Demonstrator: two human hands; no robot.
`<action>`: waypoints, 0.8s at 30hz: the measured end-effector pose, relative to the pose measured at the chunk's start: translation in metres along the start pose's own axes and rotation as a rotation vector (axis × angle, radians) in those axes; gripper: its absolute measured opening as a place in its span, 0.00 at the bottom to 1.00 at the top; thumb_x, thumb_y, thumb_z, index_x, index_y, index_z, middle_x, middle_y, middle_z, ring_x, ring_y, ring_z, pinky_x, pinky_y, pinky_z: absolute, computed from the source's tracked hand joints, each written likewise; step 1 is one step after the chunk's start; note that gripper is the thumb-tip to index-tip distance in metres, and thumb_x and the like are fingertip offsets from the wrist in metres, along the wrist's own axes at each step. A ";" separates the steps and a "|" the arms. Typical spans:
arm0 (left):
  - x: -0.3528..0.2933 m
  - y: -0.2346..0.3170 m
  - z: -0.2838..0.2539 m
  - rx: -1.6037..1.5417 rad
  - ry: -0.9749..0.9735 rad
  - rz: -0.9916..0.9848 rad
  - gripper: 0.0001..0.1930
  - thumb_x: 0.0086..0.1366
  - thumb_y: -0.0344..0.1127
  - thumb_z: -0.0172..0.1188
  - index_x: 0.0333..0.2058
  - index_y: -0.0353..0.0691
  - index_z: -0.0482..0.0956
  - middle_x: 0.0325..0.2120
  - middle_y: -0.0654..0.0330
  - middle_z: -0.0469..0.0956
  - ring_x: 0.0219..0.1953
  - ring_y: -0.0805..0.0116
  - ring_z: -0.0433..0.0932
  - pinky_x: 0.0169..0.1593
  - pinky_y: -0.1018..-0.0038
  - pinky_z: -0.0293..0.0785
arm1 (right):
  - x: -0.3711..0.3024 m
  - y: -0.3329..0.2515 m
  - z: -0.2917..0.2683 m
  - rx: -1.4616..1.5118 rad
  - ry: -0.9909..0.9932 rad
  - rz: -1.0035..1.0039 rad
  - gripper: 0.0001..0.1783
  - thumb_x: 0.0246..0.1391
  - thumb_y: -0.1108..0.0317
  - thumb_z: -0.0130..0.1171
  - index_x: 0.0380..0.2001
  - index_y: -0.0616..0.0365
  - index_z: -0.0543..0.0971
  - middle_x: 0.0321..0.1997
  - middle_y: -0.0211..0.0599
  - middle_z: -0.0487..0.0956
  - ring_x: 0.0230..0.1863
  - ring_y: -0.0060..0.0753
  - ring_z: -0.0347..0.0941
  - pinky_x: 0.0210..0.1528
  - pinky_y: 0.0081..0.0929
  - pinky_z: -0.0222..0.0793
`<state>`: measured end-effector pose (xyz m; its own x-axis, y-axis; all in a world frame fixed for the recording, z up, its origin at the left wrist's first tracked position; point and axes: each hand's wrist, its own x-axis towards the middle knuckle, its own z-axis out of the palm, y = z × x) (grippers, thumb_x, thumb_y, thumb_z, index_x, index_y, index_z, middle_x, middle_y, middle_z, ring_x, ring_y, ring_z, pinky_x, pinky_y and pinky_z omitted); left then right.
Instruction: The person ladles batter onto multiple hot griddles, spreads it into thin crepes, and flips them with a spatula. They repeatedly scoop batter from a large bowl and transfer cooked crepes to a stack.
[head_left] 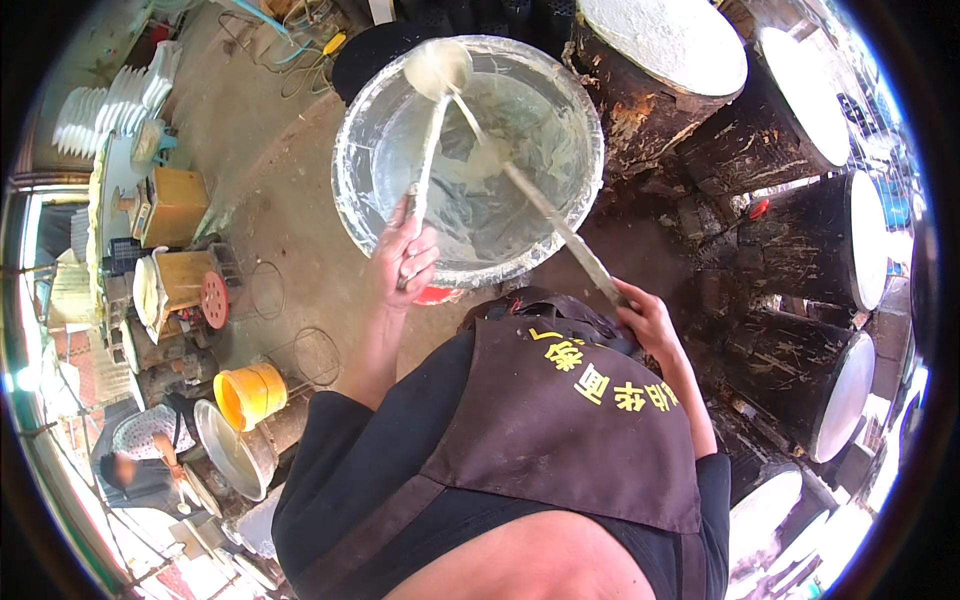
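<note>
In front of me stands a large, clear-walled round tub (347, 190) of pale grey-white batter (500, 215). My left hand (405, 255) is closed round the handle of a ladle (438, 68), whose whitish bowl is up at the tub's far rim. A thin pale streak runs from the ladle's bowl toward the middle of the tub; I cannot tell whether it is poured batter. My right hand (648, 318) grips a long, pale-coated stick (565, 232) slanting over the tub's near right rim. Its far end is blurred at the batter.
Dark, crusted drums (630, 115) with white-covered tops line the right side. To the left are wooden boxes (180, 205), a red perforated disc (214, 300), a yellow bucket (245, 395) and a wide basin (235, 450). Another person (145, 455) is at the lower left. Cables lie beyond the tub.
</note>
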<state>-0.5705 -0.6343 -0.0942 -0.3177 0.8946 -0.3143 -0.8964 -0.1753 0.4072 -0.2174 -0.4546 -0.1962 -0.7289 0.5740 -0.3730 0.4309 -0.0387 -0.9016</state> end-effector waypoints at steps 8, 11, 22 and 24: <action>-0.053 0.032 0.029 0.411 0.159 0.056 0.29 0.70 0.31 0.45 0.66 0.56 0.49 0.20 0.67 0.61 0.12 0.83 0.58 0.09 0.87 0.57 | 0.117 -0.106 0.005 0.131 -0.057 -0.174 0.28 0.50 0.75 0.53 0.58 0.54 0.71 0.18 0.31 0.75 0.12 0.17 0.66 0.13 0.20 0.62; -0.056 0.030 0.007 0.220 0.214 -0.005 0.26 0.71 0.31 0.44 0.65 0.57 0.53 0.20 0.67 0.61 0.12 0.83 0.58 0.09 0.87 0.57 | 0.116 -0.154 -0.004 -0.023 0.034 -0.252 0.28 0.50 0.75 0.52 0.57 0.50 0.72 0.18 0.29 0.75 0.14 0.15 0.68 0.20 0.20 0.67; -0.049 0.038 0.011 -0.261 -0.012 -0.084 0.17 0.72 0.33 0.40 0.58 0.49 0.67 0.22 0.65 0.60 0.14 0.82 0.61 0.08 0.86 0.58 | 0.071 -0.075 0.028 -0.022 0.203 -0.251 0.28 0.50 0.77 0.54 0.57 0.50 0.72 0.20 0.28 0.75 0.17 0.17 0.66 0.22 0.18 0.65; -0.052 0.043 0.022 -0.336 -0.087 -0.098 0.18 0.72 0.32 0.40 0.58 0.46 0.67 0.22 0.65 0.60 0.14 0.82 0.61 0.07 0.86 0.58 | 0.066 -0.068 0.027 -0.136 0.145 -0.194 0.26 0.50 0.76 0.54 0.55 0.53 0.74 0.22 0.35 0.77 0.22 0.25 0.72 0.29 0.23 0.69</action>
<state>-0.5859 -0.6795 -0.0413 -0.2111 0.9427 -0.2582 -0.9774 -0.1999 0.0693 -0.3091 -0.4365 -0.1653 -0.7254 0.6713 -0.1523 0.3655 0.1881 -0.9116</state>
